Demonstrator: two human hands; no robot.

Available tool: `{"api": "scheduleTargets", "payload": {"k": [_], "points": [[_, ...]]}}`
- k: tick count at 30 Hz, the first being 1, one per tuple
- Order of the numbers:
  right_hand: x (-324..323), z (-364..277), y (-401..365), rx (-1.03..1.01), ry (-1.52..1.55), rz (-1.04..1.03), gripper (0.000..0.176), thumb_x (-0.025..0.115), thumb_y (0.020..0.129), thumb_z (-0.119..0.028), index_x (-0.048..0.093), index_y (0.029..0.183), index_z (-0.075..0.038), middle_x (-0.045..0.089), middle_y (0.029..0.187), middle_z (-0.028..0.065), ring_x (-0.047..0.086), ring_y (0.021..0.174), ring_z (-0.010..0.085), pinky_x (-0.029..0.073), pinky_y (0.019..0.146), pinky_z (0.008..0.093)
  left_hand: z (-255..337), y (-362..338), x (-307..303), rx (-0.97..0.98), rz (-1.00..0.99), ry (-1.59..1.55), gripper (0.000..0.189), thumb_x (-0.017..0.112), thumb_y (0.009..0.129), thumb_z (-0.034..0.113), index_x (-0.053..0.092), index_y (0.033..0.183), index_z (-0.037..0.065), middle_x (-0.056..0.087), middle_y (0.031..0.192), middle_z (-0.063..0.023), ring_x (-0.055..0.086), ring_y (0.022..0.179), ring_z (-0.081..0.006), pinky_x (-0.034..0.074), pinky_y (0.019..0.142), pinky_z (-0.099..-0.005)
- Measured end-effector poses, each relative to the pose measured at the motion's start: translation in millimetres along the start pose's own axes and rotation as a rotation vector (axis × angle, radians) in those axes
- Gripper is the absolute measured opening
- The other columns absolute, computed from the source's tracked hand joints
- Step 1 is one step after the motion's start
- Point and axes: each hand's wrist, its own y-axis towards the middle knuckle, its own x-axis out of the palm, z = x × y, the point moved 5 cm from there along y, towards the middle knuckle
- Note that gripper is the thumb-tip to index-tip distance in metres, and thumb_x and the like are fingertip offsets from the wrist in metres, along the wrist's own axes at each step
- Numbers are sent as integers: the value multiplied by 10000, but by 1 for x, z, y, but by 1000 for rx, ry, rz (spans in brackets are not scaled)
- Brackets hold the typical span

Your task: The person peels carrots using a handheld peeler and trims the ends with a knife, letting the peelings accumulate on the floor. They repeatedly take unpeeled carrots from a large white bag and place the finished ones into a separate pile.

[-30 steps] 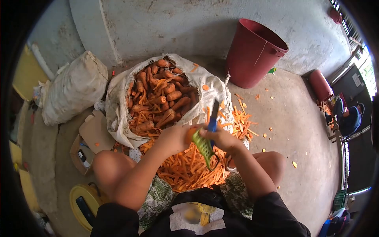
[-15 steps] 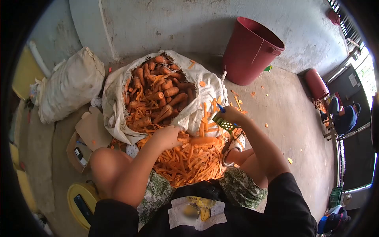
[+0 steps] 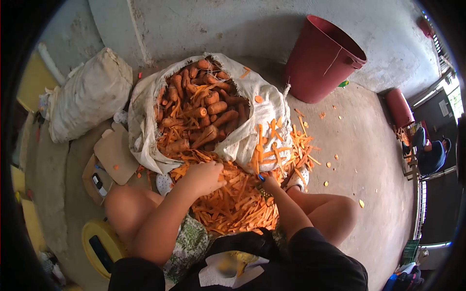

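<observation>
While the right hand [image 3: 271,185] clenches the peeler [image 3: 265,193] above the peel pile [image 3: 228,206], the left hand [image 3: 205,175] rests just left on it, its grasp impossible to tell.

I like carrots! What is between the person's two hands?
Orange carrot strips. In the head view the heap of them fills the whole stretch from the left hand, resting on the heap, to the right hand, which grips a peeler.

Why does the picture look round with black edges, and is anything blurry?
Head view: a fisheye lens bends the wall and leaves black rims; daylight glares white at the right; the carrot peelings and right hand on the peeler look sharp; only the shirt patch is blurred.
</observation>
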Motion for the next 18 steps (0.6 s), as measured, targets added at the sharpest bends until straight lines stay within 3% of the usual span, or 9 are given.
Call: {"api": "scheduleTargets", "payload": {"k": [2, 4, 5, 7, 11, 12, 14, 16, 18], "points": [[8, 20, 11, 100, -32, -84, 238, 449, 812, -221, 608, 944, -102, 471, 1138, 189, 461, 1053, 324, 348, 892, 433, -2, 2, 3, 3, 18, -16, 371, 518, 816, 349, 482, 1004, 32, 530, 919, -119, 555, 872, -270, 461, 733, -382], [24, 37, 20, 47, -376, -358, 370, 527, 793, -300, 570, 1014, -7, 501, 1118, 180, 549, 920, 301, 434, 740, 398, -5, 8, 8, -15, -34, -10, 377, 515, 818, 348, 479, 1013, 26, 532, 944, -128, 561, 866, -278, 462, 732, -390], [28, 45, 23, 37, -438, -395, 354, 497, 800, -295, 568, 1034, -39, 539, 1061, 162, 547, 929, 294, 435, 746, 385, -6, 10, 10, -16, -47, -12, 381, 512, 820, 344, 477, 1021, 23, 534, 951, -135, 562, 869, -284, 463, 733, -394], [19, 39, 20, 12, -416, -353, 363, 500, 798, -321, 569, 1048, -67, 539, 1053, 161, 545, 926, 298, 432, 758, 391, -12, 16, 18, -57, -138, -11, 426, 486, 834, 366, 448, 1090, 28, 511, 1024, -147, 537, 910, -302, 447, 759, -399], [-13, 1, -3, -66, -344, -348, 391, 518, 784, -384, 558, 1095, -150, 538, 1027, 159, 546, 898, 306, 428, 775, 407, -12, 23, 19, -28, -155, 3, 418, 484, 840, 355, 451, 1078, 13, 508, 1019, -148, 538, 906, -299, 447, 751, -404], [14, 29, 14, -29, -263, -385, 428, 570, 753, -387, 539, 1125, -177, 546, 1008, 154, 547, 888, 283, 442, 746, 393, -10, 25, 18, -11, -148, -1, 418, 484, 840, 355, 451, 1078, 13, 508, 1019, -148, 538, 906, -299, 447, 751, -404], [22, 36, 9, -3, -218, -406, 393, 593, 753, -333, 557, 1080, -119, 575, 917, 151, 557, 826, 269, 449, 706, 374, -8, 26, 14, 16, -52, -37, 370, 500, 833, 333, 478, 1025, 18, 539, 951, -149, 559, 875, -302, 466, 737, -395], [35, 28, 6, -207, -656, -546, 347, 602, 756, -285, 570, 1018, -60, 590, 815, 149, 566, 760, 260, 447, 652, 364, -1, 24, 3, 8, -51, -26, 362, 505, 830, 328, 476, 1026, 25, 540, 943, -140, 558, 876, -293, 465, 740, -389], [19, 25, -9, 100, -174, -461, 363, 558, 794, -377, 602, 917, -38, 591, 785, 131, 555, 702, 234, 427, 627, 352, -2, 23, 6, -12, -140, 10, 418, 486, 839, 367, 453, 1095, 38, 514, 995, -136, 542, 896, -288, 456, 734, -388]]}}
